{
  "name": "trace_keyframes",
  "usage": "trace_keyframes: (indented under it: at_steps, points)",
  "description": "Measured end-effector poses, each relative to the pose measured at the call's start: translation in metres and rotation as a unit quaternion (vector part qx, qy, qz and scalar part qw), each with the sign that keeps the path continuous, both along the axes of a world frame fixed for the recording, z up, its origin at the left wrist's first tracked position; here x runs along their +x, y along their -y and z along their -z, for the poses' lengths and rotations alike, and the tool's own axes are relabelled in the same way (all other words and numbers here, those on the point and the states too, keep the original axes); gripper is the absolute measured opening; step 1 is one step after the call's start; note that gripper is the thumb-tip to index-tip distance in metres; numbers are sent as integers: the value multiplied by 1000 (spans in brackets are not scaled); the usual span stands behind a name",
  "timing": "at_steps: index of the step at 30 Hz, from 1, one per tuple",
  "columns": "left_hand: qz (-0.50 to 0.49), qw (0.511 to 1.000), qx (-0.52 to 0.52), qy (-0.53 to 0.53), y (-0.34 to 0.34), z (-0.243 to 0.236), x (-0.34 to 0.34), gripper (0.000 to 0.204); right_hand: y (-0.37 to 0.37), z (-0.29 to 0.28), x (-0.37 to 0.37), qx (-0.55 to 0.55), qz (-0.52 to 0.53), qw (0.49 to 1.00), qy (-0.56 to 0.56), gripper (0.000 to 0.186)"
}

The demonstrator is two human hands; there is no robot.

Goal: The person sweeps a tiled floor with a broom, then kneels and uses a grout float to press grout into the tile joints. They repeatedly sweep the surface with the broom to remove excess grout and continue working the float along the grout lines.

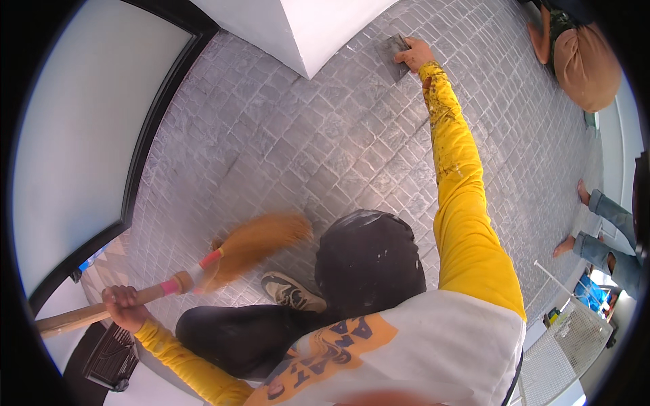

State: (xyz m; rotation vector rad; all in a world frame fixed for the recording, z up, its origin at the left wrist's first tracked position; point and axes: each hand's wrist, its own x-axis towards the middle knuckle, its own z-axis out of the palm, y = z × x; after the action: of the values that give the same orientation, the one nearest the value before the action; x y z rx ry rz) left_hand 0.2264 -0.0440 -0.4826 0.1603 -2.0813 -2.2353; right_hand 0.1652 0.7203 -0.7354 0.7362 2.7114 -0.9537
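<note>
My left hand [126,309] grips the wooden handle [73,317] of a broom at the lower left; its straw head [261,237] rests low over the grey cobble-patterned floor [345,149], blurred. At the top, my arm in a stained yellow sleeve is stretched forward, and my right hand [416,54] is closed on a flat grey trowel-like tool [393,55] laid on the floor near a white wall corner [305,47]. My bent leg and sneaker [291,289] are below.
A dark-framed pale panel [88,128] borders the left. Two other people are at the right: a crouched one [581,68] at the top, another's bare feet and torn jeans [602,216] lower down. A white mesh rack [562,338], blue items [589,291] and a dark grate-like object [108,352] sit near the lower edges.
</note>
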Motion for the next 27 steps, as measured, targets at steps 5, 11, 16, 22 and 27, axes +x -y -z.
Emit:
trace_keyframes:
  at_steps: [5,11,16,22,27]
  points:
    - [-21,1000,-20,3,-8,-2,-4,19,52,17,12,205,108,970,-75,43]
    - [-23,1000,10,6,-13,-6,1,30,59,36,46,-55,223,926,-299,25]
    - [-21,1000,-5,8,-15,-6,-2,22,57,69,22,-85,218,950,-208,48]
    - [-49,999,-19,5,-18,-9,4,29,60,71,-2,-82,230,949,-198,55]
    - [-40,999,-16,5,-20,-9,4,29,59,56,-18,18,157,975,-156,52]
